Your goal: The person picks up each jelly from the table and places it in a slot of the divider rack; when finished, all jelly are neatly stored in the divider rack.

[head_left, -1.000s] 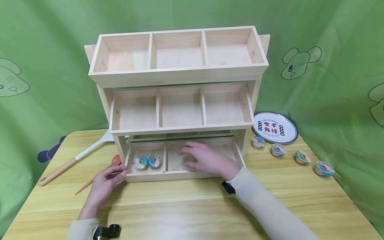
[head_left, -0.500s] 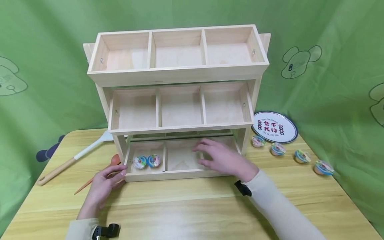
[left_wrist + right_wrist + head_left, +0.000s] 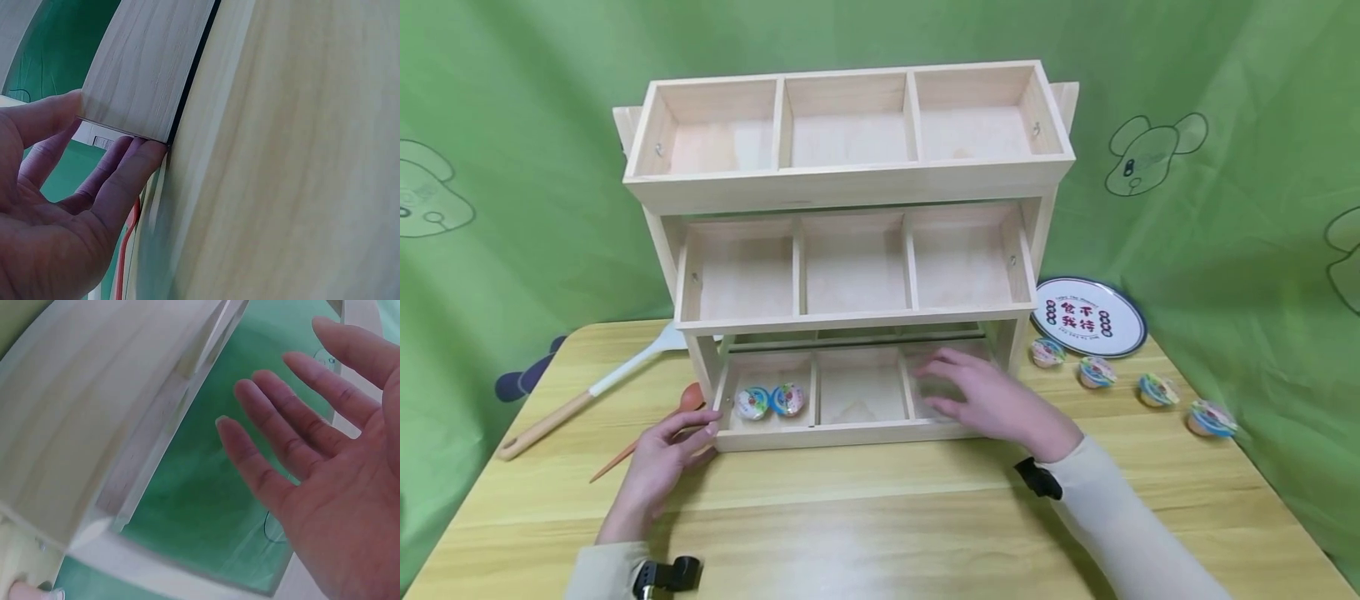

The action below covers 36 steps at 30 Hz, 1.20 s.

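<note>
A pale wooden three-tier rack [image 3: 850, 187] has three compartments in each tier. Two small jelly cups [image 3: 770, 402] with printed lids sit side by side in the left compartment of the bottom tray [image 3: 850, 435]. At that tray's front left corner is my left hand [image 3: 662, 454], its thumb and fingertips touching the wooden end. In the left wrist view the fingers [image 3: 119, 181] lie slightly bent against the board's end. My right hand [image 3: 992, 400] hovers at the bottom tray's right compartment. Its fingers [image 3: 265, 415] are spread and loose, holding nothing in the right wrist view.
Several jelly cups [image 3: 1157, 390] stand in a slanting row on the table [image 3: 880, 517] at right, before a white plate [image 3: 1086, 310] with red characters. A white spatula [image 3: 580, 400] with a wooden handle and an orange spoon [image 3: 688, 398] lie left. Green cloth [image 3: 1225, 50] hangs behind.
My right hand has moved right, from above the bottom tray's middle compartment to its right one. My left hand has stayed at the corner, and the jelly cups have not moved.
</note>
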### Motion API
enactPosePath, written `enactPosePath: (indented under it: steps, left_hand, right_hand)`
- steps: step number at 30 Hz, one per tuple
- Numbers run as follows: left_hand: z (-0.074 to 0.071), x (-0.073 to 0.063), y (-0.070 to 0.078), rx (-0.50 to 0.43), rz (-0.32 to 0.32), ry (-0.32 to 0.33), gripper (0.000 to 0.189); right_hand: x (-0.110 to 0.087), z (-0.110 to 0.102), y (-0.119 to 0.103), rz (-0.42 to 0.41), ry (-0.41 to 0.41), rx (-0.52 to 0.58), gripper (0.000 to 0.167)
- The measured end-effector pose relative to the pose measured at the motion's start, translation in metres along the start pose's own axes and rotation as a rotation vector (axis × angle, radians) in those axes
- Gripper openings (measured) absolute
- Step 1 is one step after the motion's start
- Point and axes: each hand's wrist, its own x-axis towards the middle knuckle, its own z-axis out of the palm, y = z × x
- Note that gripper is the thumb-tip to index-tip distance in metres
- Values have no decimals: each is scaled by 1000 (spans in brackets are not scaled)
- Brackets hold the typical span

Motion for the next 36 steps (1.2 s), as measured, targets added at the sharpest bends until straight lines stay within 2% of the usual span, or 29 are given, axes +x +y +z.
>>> enactPosePath:
  steps: [7,15,24,27,36]
  left_hand:
    - [-1,0,-1,3,0,5,38]
    - [0,1,-1,3,0,4,37]
    - [0,2,-1,-10,3,-2,37]
    - [0,1,-2,-5,6,5,37]
    - [0,1,-1,-14,0,17,37]
  right_hand:
    - [-14,-5,9,20,27,-1,39]
    - [-32,-13,25,111,41,29,40]
    - [-54,-21,45,129,137,17,32]
    - [-62,-25,51,145,145,25,31]
    - [-89,-35,77,259,190,32,34]
